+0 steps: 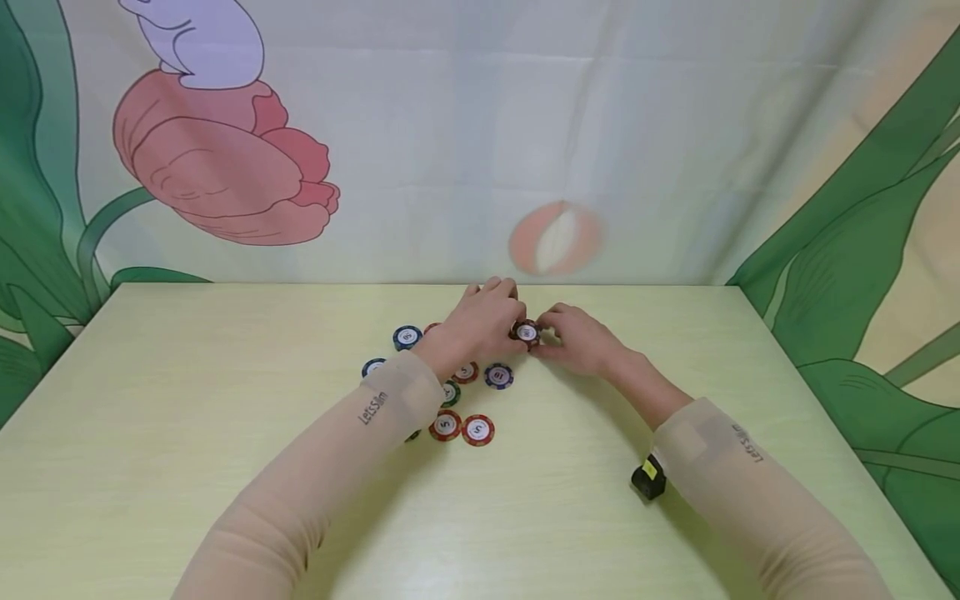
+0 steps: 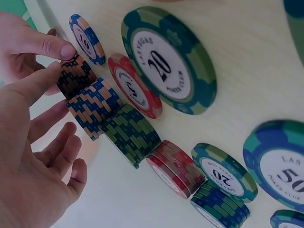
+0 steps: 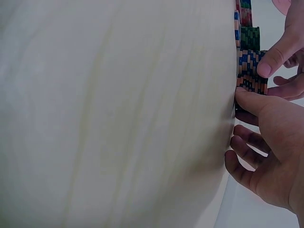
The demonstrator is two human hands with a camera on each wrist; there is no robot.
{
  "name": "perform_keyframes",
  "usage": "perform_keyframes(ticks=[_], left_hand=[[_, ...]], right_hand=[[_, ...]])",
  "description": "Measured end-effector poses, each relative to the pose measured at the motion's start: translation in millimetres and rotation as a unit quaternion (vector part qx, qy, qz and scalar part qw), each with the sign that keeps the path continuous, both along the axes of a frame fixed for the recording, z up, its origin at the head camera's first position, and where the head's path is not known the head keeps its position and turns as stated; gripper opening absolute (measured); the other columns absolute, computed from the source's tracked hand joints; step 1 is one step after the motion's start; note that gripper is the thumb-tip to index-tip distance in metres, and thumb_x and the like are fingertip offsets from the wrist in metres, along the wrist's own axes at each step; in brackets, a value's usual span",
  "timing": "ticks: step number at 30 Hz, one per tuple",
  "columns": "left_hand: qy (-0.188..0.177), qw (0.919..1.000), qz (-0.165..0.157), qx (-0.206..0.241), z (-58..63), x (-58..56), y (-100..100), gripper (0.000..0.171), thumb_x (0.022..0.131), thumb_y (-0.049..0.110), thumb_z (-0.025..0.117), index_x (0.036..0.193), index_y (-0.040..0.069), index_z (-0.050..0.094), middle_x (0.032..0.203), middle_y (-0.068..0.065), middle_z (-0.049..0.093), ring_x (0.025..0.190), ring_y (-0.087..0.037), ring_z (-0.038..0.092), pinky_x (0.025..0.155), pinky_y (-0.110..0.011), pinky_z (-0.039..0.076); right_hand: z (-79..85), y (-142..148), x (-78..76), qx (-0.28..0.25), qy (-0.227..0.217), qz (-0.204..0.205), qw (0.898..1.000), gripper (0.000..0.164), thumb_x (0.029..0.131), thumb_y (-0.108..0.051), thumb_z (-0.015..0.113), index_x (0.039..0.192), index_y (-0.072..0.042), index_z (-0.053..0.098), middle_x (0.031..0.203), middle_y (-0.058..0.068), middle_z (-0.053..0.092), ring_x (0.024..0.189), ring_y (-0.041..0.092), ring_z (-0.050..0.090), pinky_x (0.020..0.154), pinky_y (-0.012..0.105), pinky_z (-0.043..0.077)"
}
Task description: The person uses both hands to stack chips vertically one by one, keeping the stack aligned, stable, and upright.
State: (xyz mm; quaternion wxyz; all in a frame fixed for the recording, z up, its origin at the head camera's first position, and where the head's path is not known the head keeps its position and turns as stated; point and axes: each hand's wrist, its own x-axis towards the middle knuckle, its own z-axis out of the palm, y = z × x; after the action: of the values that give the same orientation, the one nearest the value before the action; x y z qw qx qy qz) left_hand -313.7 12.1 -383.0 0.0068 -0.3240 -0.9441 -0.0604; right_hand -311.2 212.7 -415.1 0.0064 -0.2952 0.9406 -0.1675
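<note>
A short stack of black poker chips with orange edge marks [image 1: 527, 333] stands near the table's back edge, between both hands. From its left, my left hand [image 1: 480, 321] pinches it with thumb and fingers. My right hand [image 1: 585, 340] grips the same stack from the right, thumb low on its near side in the right wrist view; the other fingers curl loosely. Beside it in a row, the left wrist view has a blue-and-orange chip stack [image 2: 95, 107], a green stack [image 2: 132, 133] and a red stack [image 2: 175, 168]. My left forearm hides some chips in the head view.
Loose chips lie in front of the row, among them a blue-purple chip [image 1: 498, 376] and a red chip [image 1: 477, 430]. A small black block with a yellow label [image 1: 648, 479] sits by my right sleeve. A printed curtain [image 1: 420, 167] hangs behind the table [image 1: 562, 517].
</note>
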Motion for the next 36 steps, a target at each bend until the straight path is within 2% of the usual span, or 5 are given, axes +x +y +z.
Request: perform_keyframes(ticks=[12, 19, 24, 31, 36], left_hand=[[-0.002, 0.9999, 0.006, -0.010, 1.5, -0.5, 0.7, 0.029, 0.094, 0.042, 0.074, 0.108, 0.017, 0.073, 0.122, -0.004, 0.054, 0.111, -0.022, 0.046, 0.101, -0.047, 0.038], [-0.018, 0.9997, 0.017, -0.004, 0.3, -2.8, 1.6, 0.026, 0.095, 0.042, 0.074, 0.099, 0.016, 0.073, 0.118, -0.004, 0.053, 0.108, -0.022, 0.045, 0.101, -0.048, 0.037], [-0.022, 0.9996, 0.019, -0.004, 1.1, -2.8, 1.7, 0.028, 0.095, 0.041, 0.074, 0.104, 0.015, 0.073, 0.118, -0.004, 0.054, 0.108, -0.022, 0.045, 0.100, -0.047, 0.037], [-0.049, 0.9985, 0.024, 0.007, 1.7, -3.5, 0.1, 0.034, 0.096, 0.041, 0.073, 0.115, 0.012, 0.073, 0.120, -0.004, 0.053, 0.112, -0.022, 0.045, 0.101, -0.048, 0.036], [-0.054, 0.9982, 0.024, 0.009, 0.9, -3.8, -0.1, 0.033, 0.097, 0.041, 0.072, 0.114, 0.012, 0.071, 0.119, -0.004, 0.053, 0.111, -0.022, 0.045, 0.101, -0.048, 0.036]], right_hand=[[-0.6, -0.1, 0.2, 0.000, 0.000, 0.000, 1.000, 0.034, 0.095, -0.021, 0.076, 0.119, 0.003, 0.069, 0.116, 0.017, 0.066, 0.110, 0.034, 0.062, 0.098, 0.047, 0.048], [1.2, 0.0, 2.0, -0.001, -0.006, -0.005, 1.000, 0.032, 0.096, -0.020, 0.075, 0.118, 0.002, 0.069, 0.116, 0.017, 0.065, 0.110, 0.034, 0.061, 0.097, 0.047, 0.048], [1.8, -0.5, 2.1, -0.004, -0.008, -0.007, 1.000, 0.031, 0.096, -0.019, 0.075, 0.118, 0.002, 0.069, 0.117, 0.017, 0.065, 0.111, 0.034, 0.061, 0.097, 0.048, 0.048], [0.4, -1.4, 2.3, -0.001, -0.010, -0.011, 1.000, 0.031, 0.096, -0.019, 0.075, 0.118, 0.002, 0.069, 0.118, 0.017, 0.065, 0.112, 0.034, 0.061, 0.098, 0.047, 0.048], [-0.5, -1.9, 1.7, 0.006, -0.014, -0.018, 1.000, 0.033, 0.097, -0.022, 0.074, 0.121, 0.001, 0.068, 0.121, 0.017, 0.064, 0.114, 0.034, 0.060, 0.099, 0.047, 0.047]])
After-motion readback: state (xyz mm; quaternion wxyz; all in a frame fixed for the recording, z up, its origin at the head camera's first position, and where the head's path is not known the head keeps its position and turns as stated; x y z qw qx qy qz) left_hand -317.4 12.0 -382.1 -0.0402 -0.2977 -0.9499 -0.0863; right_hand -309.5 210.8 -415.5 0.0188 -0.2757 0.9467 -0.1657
